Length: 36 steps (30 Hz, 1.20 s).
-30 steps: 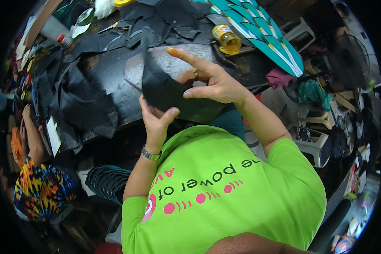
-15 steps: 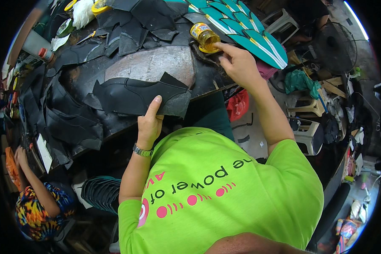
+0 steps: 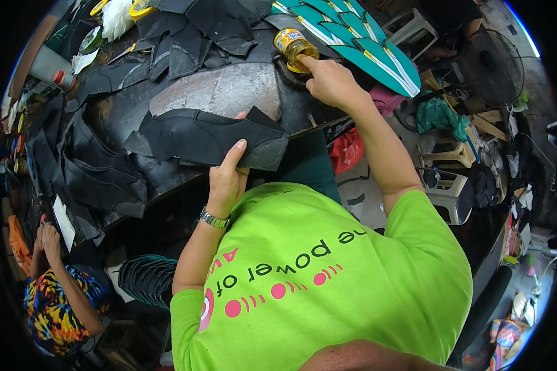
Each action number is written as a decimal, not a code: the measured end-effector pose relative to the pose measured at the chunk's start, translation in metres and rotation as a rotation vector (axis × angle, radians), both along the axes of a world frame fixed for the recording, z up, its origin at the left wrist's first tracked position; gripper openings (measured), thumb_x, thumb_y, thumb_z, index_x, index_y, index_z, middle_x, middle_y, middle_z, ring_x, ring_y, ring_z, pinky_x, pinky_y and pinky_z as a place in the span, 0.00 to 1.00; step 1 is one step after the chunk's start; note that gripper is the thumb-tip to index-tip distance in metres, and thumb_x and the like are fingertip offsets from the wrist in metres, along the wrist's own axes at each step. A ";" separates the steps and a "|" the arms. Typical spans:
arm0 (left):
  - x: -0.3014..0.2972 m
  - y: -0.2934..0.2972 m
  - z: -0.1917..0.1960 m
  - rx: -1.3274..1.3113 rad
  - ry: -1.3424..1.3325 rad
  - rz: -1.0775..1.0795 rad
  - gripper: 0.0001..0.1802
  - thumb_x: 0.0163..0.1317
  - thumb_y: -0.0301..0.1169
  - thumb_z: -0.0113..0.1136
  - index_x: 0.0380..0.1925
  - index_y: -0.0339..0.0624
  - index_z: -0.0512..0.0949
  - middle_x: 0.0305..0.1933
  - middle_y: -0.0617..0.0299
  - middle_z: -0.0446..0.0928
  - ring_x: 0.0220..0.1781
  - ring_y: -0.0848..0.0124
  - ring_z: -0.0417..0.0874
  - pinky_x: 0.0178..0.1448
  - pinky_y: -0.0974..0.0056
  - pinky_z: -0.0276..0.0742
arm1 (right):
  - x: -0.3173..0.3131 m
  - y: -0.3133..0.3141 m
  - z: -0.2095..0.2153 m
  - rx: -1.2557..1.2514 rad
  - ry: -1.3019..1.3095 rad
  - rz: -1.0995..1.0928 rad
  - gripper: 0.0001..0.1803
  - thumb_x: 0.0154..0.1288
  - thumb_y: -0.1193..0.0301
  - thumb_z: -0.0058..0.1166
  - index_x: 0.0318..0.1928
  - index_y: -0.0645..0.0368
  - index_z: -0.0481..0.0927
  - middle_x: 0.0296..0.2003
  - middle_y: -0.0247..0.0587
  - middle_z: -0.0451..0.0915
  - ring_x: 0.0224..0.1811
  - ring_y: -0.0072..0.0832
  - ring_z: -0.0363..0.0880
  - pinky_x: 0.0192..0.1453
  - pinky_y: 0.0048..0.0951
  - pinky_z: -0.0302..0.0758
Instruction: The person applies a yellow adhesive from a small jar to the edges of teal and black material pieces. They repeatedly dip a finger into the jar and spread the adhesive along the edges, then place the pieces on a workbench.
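My left hand (image 3: 230, 170) grips a black shoe upper (image 3: 201, 137), thumb on top and fingers mostly hidden beneath it. The stitched piece is held over the near edge of the work table. To the right, my right hand (image 3: 334, 80) reaches an outstretched index finger into the mouth of a tilted glass jar (image 3: 298, 48) of yellowish glue. Nothing is grasped in that hand, and its other fingers are partly hidden. Just beyond the held piece lies a worn grey slab (image 3: 220, 89).
Black uppers (image 3: 102, 176) lie at the left, with others (image 3: 195, 34) at the back. Green insoles (image 3: 377, 59) overlap at the far right. A co-worker's hands (image 3: 48, 241) show at the far left. Plastic stools (image 3: 445, 195) and a fan (image 3: 492, 68) stand at the right.
My right index finger has moved left, from the jar's rim into its mouth. My left hand and the shoe upper have shifted slightly right. The co-worker's hands have moved.
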<state>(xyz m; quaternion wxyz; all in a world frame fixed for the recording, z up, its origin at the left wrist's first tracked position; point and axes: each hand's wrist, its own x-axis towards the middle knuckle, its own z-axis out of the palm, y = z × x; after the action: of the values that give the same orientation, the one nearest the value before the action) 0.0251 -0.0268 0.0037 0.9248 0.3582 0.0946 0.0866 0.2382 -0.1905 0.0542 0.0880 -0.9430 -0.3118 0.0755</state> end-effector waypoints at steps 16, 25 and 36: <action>-0.004 0.008 0.016 -0.079 -0.024 -0.035 0.25 0.70 0.25 0.47 0.66 0.29 0.65 0.62 0.46 0.74 0.62 0.61 0.78 0.68 0.57 0.73 | -0.071 -0.005 0.004 0.861 0.378 0.302 0.27 0.55 0.88 0.49 0.52 0.51 0.86 0.39 0.32 0.71 0.32 0.22 0.68 0.39 0.22 0.69; -0.009 0.010 0.020 -0.072 -0.013 -0.050 0.25 0.70 0.25 0.46 0.67 0.29 0.65 0.64 0.46 0.73 0.65 0.61 0.76 0.70 0.57 0.71 | -0.080 0.011 -0.013 0.813 0.231 0.413 0.27 0.58 0.90 0.53 0.54 0.51 0.85 0.49 0.35 0.71 0.42 0.22 0.74 0.49 0.23 0.73; -0.009 0.012 0.017 -0.186 0.000 -0.065 0.25 0.70 0.25 0.43 0.66 0.27 0.65 0.64 0.45 0.73 0.64 0.59 0.77 0.70 0.55 0.71 | -0.086 -0.007 -0.017 0.886 0.133 0.493 0.27 0.53 0.88 0.60 0.49 0.44 0.88 0.46 0.35 0.75 0.37 0.26 0.75 0.40 0.25 0.73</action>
<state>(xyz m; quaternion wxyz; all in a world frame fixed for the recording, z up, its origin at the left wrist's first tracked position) 0.0162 -0.0146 0.0205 0.9564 0.2735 0.0908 0.0475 0.1527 -0.1970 0.0368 0.4786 -0.7066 -0.5209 0.0146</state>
